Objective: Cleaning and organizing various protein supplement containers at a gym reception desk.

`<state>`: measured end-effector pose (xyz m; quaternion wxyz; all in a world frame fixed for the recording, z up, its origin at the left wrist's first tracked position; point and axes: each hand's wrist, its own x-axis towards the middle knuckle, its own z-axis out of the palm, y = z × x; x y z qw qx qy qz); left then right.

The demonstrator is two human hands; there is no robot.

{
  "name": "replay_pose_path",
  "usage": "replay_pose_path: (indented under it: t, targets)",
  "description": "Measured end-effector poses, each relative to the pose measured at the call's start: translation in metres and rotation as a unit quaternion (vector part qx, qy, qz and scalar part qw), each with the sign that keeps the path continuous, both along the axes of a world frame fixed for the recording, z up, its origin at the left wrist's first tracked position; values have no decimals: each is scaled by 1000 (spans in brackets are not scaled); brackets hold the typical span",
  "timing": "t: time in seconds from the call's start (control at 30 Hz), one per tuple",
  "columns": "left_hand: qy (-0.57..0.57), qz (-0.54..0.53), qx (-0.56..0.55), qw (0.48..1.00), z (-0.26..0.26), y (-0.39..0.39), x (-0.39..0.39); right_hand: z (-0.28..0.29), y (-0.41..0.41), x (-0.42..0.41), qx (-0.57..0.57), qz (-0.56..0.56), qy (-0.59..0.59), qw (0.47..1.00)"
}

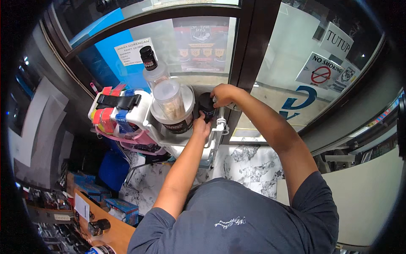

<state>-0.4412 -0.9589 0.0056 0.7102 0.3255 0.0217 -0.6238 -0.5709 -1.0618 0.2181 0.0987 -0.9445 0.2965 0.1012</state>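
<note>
A black plastic jar (pixel 205 104) with a dark lid stands at the right end of the top tray of a white trolley (pixel 177 139). My left hand (pixel 201 126) grips its lower near side, thumb up against the wall of the jar. Against the jar's upper right side, my right hand (pixel 224 95) curls its fingers around a pale cloth-like piece (pixel 233 106), mostly hidden by the palm. Just left of the jar sits a wide white-lidded tub (pixel 177 125) with a black label. On it rests a clear lidded container (pixel 169 98) with pale contents.
Behind the tub, a small black bottle (pixel 148 58) tops another clear container (pixel 157 74). A white-and-pink basket (pixel 123 117) with coloured straps adjoins the trolley's left. A glass door frame (pixel 245 63) rises close behind. A blue chair (pixel 112 168) and wooden desk (pixel 117 233) lie lower left.
</note>
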Motion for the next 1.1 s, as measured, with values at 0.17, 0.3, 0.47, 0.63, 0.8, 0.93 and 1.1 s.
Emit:
replay_pose_path:
  t: [0.17, 0.3, 0.47, 0.63, 0.8, 0.93, 1.1]
  targets:
    - [-95, 11, 23, 995, 17, 5, -15, 6, 9, 6, -2, -30, 74, 997]
    - [-121, -4, 104, 987, 24, 3, -17, -3, 1, 19, 12, -46, 136, 990]
    - [-156, 9, 141, 978, 17, -7, -18, -4, -6, 13, 22, -49, 123, 991]
    - [-77, 50, 134, 987, 8, -1, -8, 16, 20, 1, 40, -63, 4, 997]
    - [-89, 15, 140, 986, 21, 20, 3, 31, 40, -12, 18, -122, -73, 990]
    - [-77, -39, 121, 989, 66, 67, 6, 66, 82, -26, 39, -155, -202, 966]
    - [-159, -10, 31, 987, 135, 161, 32, 111, 177, -12, 160, -82, -303, 936]
